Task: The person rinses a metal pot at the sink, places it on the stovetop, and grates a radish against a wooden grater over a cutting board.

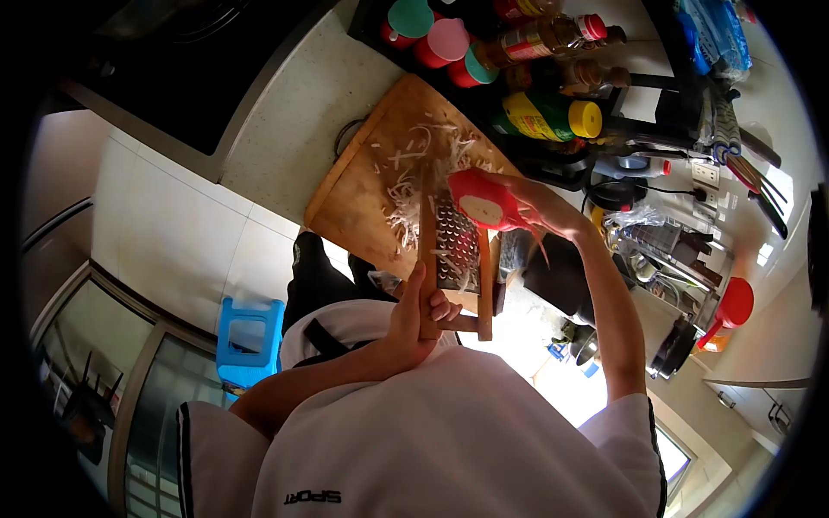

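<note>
My left hand (416,312) is closed round the near end of a wooden-framed grater (427,233). The grater's metal plate (458,242) has rows of raised holes, and a few shreds cling to its near part. In my right hand (540,210) is a large red-skinned radish (471,186) with a pale cut face, at the right side of the grater's plate. The grater's far end rests over a wooden cutting board (345,203). Pale shreds (402,211) lie scattered and heaped on the board, mostly left of and beyond the grater.
Beyond the board stand several bottles, among them a green one with a yellow cap (544,116), and lidded red jars (442,43). A dark cooktop (164,78) is at the upper left. A blue stool (250,341) stands on the floor. A red ladle (732,306) hangs at right.
</note>
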The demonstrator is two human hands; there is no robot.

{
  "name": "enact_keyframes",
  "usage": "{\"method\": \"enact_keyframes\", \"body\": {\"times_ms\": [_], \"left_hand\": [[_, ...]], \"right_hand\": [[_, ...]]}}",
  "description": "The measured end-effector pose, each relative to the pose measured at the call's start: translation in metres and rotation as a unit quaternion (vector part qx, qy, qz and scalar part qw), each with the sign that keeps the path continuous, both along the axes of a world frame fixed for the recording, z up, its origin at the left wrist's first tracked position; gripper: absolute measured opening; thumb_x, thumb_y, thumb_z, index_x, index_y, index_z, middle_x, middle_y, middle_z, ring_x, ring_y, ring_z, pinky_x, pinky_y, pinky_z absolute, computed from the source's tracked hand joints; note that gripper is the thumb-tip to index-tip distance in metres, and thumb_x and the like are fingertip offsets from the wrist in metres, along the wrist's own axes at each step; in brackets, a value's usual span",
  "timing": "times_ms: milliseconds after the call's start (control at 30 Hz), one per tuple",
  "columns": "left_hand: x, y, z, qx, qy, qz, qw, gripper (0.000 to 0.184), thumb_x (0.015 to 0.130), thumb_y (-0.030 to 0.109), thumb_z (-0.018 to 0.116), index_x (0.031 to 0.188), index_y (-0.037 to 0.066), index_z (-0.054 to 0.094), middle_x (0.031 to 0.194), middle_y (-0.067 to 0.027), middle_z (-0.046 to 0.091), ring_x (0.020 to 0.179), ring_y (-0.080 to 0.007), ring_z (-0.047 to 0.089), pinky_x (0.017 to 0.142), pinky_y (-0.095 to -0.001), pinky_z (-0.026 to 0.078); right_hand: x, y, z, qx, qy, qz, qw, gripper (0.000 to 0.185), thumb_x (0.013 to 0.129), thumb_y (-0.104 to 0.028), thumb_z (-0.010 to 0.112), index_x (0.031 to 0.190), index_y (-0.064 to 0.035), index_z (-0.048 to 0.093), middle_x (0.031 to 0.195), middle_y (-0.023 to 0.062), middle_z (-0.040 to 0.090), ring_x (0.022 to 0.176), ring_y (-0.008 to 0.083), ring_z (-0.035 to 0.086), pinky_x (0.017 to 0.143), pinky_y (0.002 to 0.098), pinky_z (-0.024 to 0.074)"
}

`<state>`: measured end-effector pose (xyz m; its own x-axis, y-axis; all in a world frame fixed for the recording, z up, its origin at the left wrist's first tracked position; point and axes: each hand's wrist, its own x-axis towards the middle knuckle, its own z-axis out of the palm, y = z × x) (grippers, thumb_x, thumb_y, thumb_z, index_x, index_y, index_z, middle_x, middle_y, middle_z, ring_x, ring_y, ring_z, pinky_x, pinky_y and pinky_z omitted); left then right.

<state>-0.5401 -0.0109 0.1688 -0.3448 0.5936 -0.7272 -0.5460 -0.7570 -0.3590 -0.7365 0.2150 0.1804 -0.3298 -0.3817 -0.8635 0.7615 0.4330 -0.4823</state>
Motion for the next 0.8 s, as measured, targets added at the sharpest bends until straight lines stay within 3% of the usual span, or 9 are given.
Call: {"method": "enact_keyframes", "body": {"times_ms": [67, 133, 233, 367, 467, 533, 600, 700, 800], "left_hand": [[-0.001, -0.001, -0.002, -0.012, 0.039, -0.041, 0.998, 0.059, 0.088, 0.064, 0.044, 0.057, 0.014, 0.036, 0.05, -0.0011, 0.033, 0.062, -0.0196, 0.041, 0.089, -0.0324, 0.04], [0.001, -0.001, -0.006, -0.012, 0.051, -0.043, 0.998, 0.06, 0.087, 0.064, 0.044, 0.056, 0.014, 0.036, 0.049, -0.0009, 0.033, 0.061, -0.0194, 0.041, 0.089, -0.0321, 0.04], [0.001, 0.0, -0.009, -0.008, 0.056, -0.042, 0.998, 0.06, 0.087, 0.065, 0.045, 0.055, 0.014, 0.035, 0.049, -0.0006, 0.033, 0.06, -0.0193, 0.04, 0.088, -0.0317, 0.04], [0.001, 0.0, -0.005, 0.007, 0.061, -0.034, 0.998, 0.056, 0.085, 0.063, 0.051, 0.066, 0.012, 0.038, 0.051, -0.0003, 0.032, 0.053, -0.0181, 0.036, 0.09, -0.033, 0.042], [-0.001, -0.003, -0.005, -0.015, 0.098, -0.082, 0.992, 0.061, 0.085, 0.067, 0.046, 0.055, 0.015, 0.034, 0.048, -0.0009, 0.034, 0.061, -0.0199, 0.042, 0.086, -0.0323, 0.04], [-0.002, -0.004, -0.002, -0.032, 0.086, -0.087, 0.992, 0.061, 0.084, 0.067, 0.047, 0.055, 0.016, 0.032, 0.048, -0.0008, 0.035, 0.062, -0.02, 0.043, 0.086, -0.0322, 0.04], [-0.003, -0.002, -0.002, -0.029, 0.082, -0.078, 0.993, 0.061, 0.084, 0.067, 0.048, 0.056, 0.015, 0.033, 0.048, -0.001, 0.034, 0.061, -0.0201, 0.042, 0.089, -0.0326, 0.04], [-0.003, -0.003, -0.005, -0.006, 0.073, -0.052, 0.996, 0.062, 0.084, 0.066, 0.049, 0.057, 0.012, 0.036, 0.048, -0.0015, 0.031, 0.058, -0.0204, 0.038, 0.094, -0.0336, 0.04], [-0.002, 0.0, -0.004, 0.002, 0.062, -0.039, 0.997, 0.062, 0.084, 0.066, 0.049, 0.057, 0.012, 0.036, 0.048, -0.0018, 0.031, 0.058, -0.0205, 0.038, 0.09, -0.0333, 0.04]], "right_hand": [[0.018, 0.018, -0.005, -0.049, 0.108, 0.032, 0.992, 0.063, 0.087, -0.024, 0.062, 0.142, -0.0128, 0.033, 0.141, 0.0095, 0.039, 0.126, 0.027, 0.044, 0.102, 0.0384, 0.0408], [0.043, 0.014, -0.003, -0.075, 0.194, 0.008, 0.978, 0.076, 0.078, -0.01, 0.072, 0.143, -0.0135, 0.031, 0.144, 0.0089, 0.035, 0.129, 0.0272, 0.04, 0.104, 0.0369, 0.0394], [0.065, 0.006, -0.022, -0.062, 0.372, 0.024, 0.926, 0.09, 0.071, -0.007, 0.078, 0.144, -0.0131, 0.027, 0.143, 0.0092, 0.036, 0.129, 0.0268, 0.04, 0.103, 0.037, 0.0411], [0.07, -0.039, -0.064, -0.007, 0.51, -0.137, 0.849, 0.063, 0.07, -0.009, 0.078, 0.126, -0.0086, 0.048, 0.121, 0.0115, 0.055, 0.111, 0.0251, 0.054, 0.089, 0.0358, 0.0492], [0.053, -0.036, -0.093, 0.169, 0.49, -0.125, 0.846, 0.044, 0.074, -0.015, 0.074, 0.112, -0.0073, 0.055, 0.102, 0.0081, 0.061, 0.092, 0.0203, 0.059, 0.079, 0.033, 0.05], [0.043, -0.041, -0.088, 0.042, 0.378, -0.333, 0.863, 0.04, 0.076, -0.018, 0.071, 0.111, -0.0065, 0.056, 0.094, 0.0064, 0.062, 0.087, 0.0185, 0.06, 0.076, 0.0311, 0.0497], [0.041, -0.034, -0.076, -0.063, 0.32, -0.451, 0.831, 0.038, 0.076, -0.014, 0.068, 0.111, -0.0053, 0.056, 0.093, 0.006, 0.063, 0.087, 0.0162, 0.061, 0.074, 0.0297, 0.0501], [0.077, -0.036, -0.005, -0.053, 0.317, -0.444, 0.836, 0.039, 0.074, -0.006, 0.064, 0.112, -0.003, 0.054, 0.097, 0.0084, 0.063, 0.092, 0.0188, 0.061, 0.08, 0.0309, 0.0507], [0.124, -0.038, 0.046, -0.043, 0.371, -0.319, 0.871, 0.042, 0.073, -0.002, 0.063, 0.114, -0.0005, 0.052, 0.109, 0.0131, 0.061, 0.101, 0.023, 0.059, 0.088, 0.0339, 0.0491]]}}
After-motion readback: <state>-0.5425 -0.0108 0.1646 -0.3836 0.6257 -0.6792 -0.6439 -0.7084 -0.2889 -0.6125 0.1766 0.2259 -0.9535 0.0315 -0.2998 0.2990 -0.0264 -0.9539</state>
